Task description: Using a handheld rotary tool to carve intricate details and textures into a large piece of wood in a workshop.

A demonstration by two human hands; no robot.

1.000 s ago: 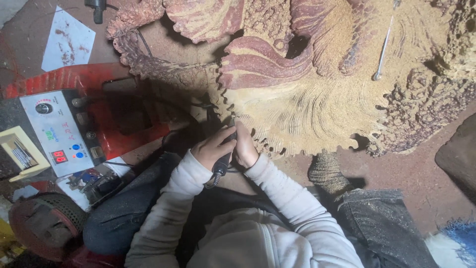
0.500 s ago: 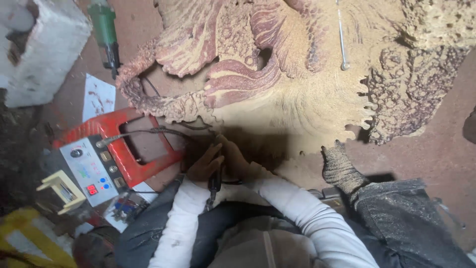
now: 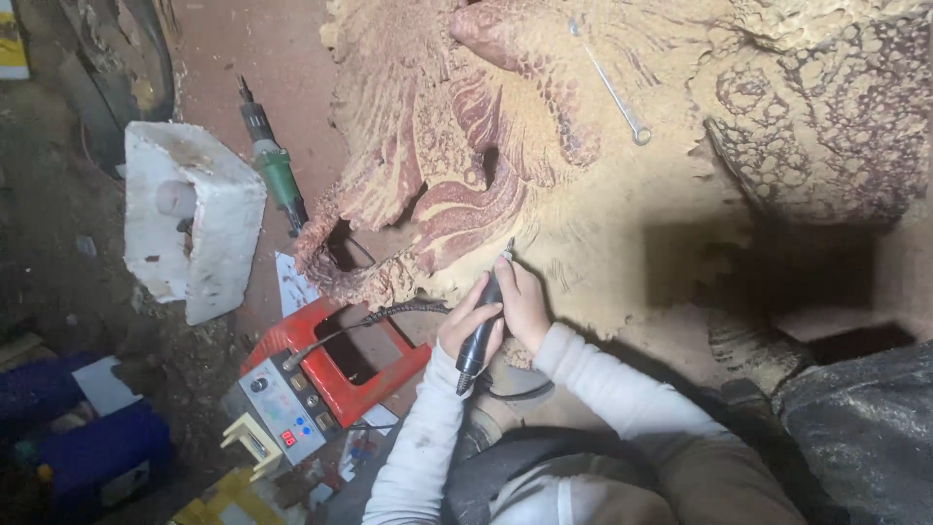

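The large carved wood slab (image 3: 622,194) is cut off by the top and right edges. The tip of the black rotary handpiece (image 3: 483,329) is too small to be made out against the carving, and its middle is covered by the right hand (image 3: 525,303) and left hand (image 3: 468,326). The blue objects (image 3: 87,452) at near left are lost in shadow.

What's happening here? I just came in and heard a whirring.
A person seated on the floor holds a black rotary carving handpiece in both hands, left hand and right hand, its tip against a large wooden carving. A cable runs to a red control box. A wrench lies on the wood.
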